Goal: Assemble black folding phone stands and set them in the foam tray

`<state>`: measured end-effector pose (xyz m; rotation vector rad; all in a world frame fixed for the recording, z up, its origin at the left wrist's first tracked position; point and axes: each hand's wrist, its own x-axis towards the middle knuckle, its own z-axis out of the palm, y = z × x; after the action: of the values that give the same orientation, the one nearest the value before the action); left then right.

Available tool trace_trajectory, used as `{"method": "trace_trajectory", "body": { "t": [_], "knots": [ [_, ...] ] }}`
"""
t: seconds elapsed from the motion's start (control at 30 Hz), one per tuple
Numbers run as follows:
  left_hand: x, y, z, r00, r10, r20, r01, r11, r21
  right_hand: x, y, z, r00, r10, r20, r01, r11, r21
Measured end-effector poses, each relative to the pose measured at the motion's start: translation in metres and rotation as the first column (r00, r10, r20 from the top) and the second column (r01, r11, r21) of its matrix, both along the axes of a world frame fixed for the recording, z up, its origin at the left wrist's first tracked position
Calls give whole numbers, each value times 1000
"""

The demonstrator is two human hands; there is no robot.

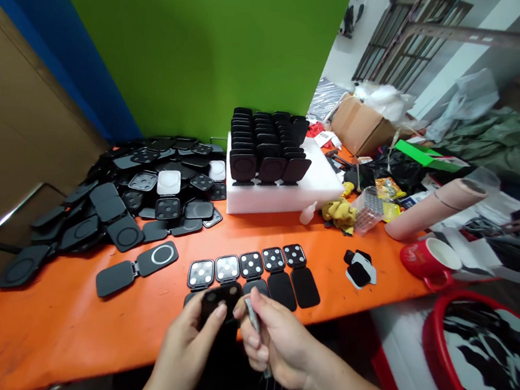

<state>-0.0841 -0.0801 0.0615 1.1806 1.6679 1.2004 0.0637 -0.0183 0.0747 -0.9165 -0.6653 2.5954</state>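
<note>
My left hand (189, 340) is closed round a black square hinged pad (226, 294), its thumb lying on the face that has round spots. Close beside it, my right hand (281, 338) grips a thin silvery ribbed rod (252, 313); whether this is a tool or a stack of small discs I cannot make out. Just beyond both hands lies a row of unfolded black pads (226, 269), their upper halves dotted with pale discs. Another unfolded pad (119, 278), with a white ring on one half, rests to the left.
A large heap of black pads (113, 203) fills the back left of the orange table (151, 326). Folded pads stand in rows on a white foam block (283, 194). Rightward are a small bottle (308, 213), yellow cloth (340, 214), pink flask (434, 208), red mug (428, 261) and red-rimmed basin (434, 340).
</note>
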Motion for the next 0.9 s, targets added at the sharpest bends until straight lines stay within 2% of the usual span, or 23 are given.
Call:
{"method": "trace_trajectory", "body": {
  "t": [0.07, 0.13, 0.2, 0.27, 0.37, 0.47, 0.57, 0.63, 0.67, 0.7, 0.73, 0.77, 0.8, 0.83, 0.87, 0.9],
  "knots": [
    [3, 4, 3, 984, 123, 131, -117, 992, -47, -1, 0, 4, 997, 73, -5, -73, 997, -3],
    [5, 3, 3, 979, 139, 148, -134, 990, -39, -1, 0, 7, 993, 117, 4, -117, 993, -28],
    [5, -2, 1, 994, 71, 84, -74, 997, 30, 0, 0, 6, 994, 107, 1, -107, 992, -66],
    [5, -8, -2, 999, -34, -19, 36, 992, 121, 2, 2, 3, 995, 93, -30, -97, 987, -128],
    [5, -14, -7, 985, -130, -117, 153, 966, 210, 7, 6, -1, 983, 138, -120, -166, 947, -275],
    [9, -16, -13, 986, -150, -67, 163, 946, 280, 11, 9, 0, 977, 135, -162, -186, 913, -362],
    [18, -16, -15, 988, -153, 5, 142, 930, 340, 13, 7, 4, 994, 39, -104, -73, 935, -346],
    [23, -13, -13, 990, -124, 61, 100, 949, 300, 15, 5, 4, 999, 5, -38, -15, 967, -254],
    [25, -10, -11, 991, -82, 108, 54, 968, 245, 17, 4, 3, 1000, -11, 20, 14, 989, -146],
    [27, -6, -9, 985, -25, 172, -5, 985, 172, 19, 3, 2, 994, -42, 99, 41, 999, 17],
    [29, 0, -7, 968, 37, 249, -61, 994, 89, 22, 2, 0, 976, -100, 193, 56, 973, 222],
    [31, 7, -5, 937, 90, 337, -101, 995, 14, 26, 0, -1, 944, -169, 282, 33, 901, 432],
    [33, 14, -4, 895, 120, 430, -113, 993, -42, 30, -1, -3, 903, -232, 361, -35, 799, 600],
    [36, 21, -4, 850, 122, 512, -95, 992, -80, 36, -1, -5, 862, -274, 427, -129, 696, 707],
    [39, 27, -5, 810, 101, 578, -55, 994, -97, 42, -1, -7, 826, -288, 485, -230, 613, 756],
    [43, 34, -8, 782, 65, 620, -1, 995, -104, 50, 1, -9, 795, -286, 535, -314, 560, 767]
  ]
}}
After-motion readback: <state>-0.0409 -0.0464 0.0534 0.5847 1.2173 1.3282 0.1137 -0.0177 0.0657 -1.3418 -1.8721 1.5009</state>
